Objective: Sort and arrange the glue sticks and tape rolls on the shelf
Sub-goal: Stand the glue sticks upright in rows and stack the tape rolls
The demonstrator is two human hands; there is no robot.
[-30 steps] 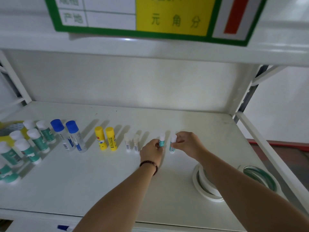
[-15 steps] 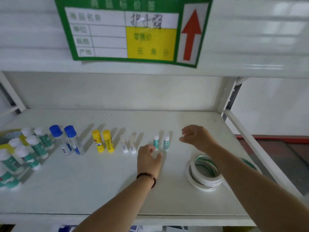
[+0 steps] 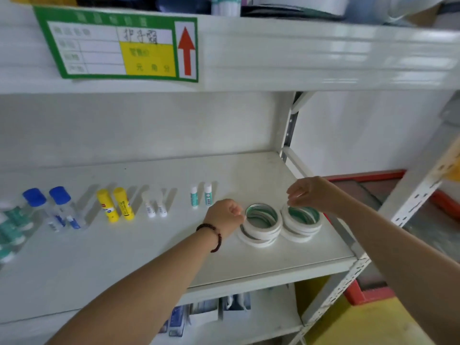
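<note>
White metal shelf (image 3: 159, 255) with a pale back panel, slotted upright posts on the right, another shelf board above bearing a green-bordered price label (image 3: 119, 46) with a yellow field and a red arrow. Red and yellow floor beyond the right post. Boxed goods on the level below.

Standing upright in a row along the shelf, in pairs: two blue-capped glue sticks (image 3: 47, 207), two yellow glue sticks (image 3: 115, 204), two small white sticks (image 3: 155, 207), two small teal-labelled sticks (image 3: 200, 196). Further white-capped, teal-labelled sticks (image 3: 12, 225) at the far left, blurred, count unclear.

Two stacks of white tape rolls with green inner rims, side by side and touching, near the shelf's right front: left stack (image 3: 260, 225), right stack (image 3: 302, 221). Rolls per stack not countable.

Left hand (image 3: 224, 215) curled nearly closed, fingertips at the left stack's rim; grip on it not certain. Right hand (image 3: 308, 194) above the right stack, fingers loosely bent downward, nothing visibly held. Beaded bracelet (image 3: 214, 236) on the left wrist.
</note>
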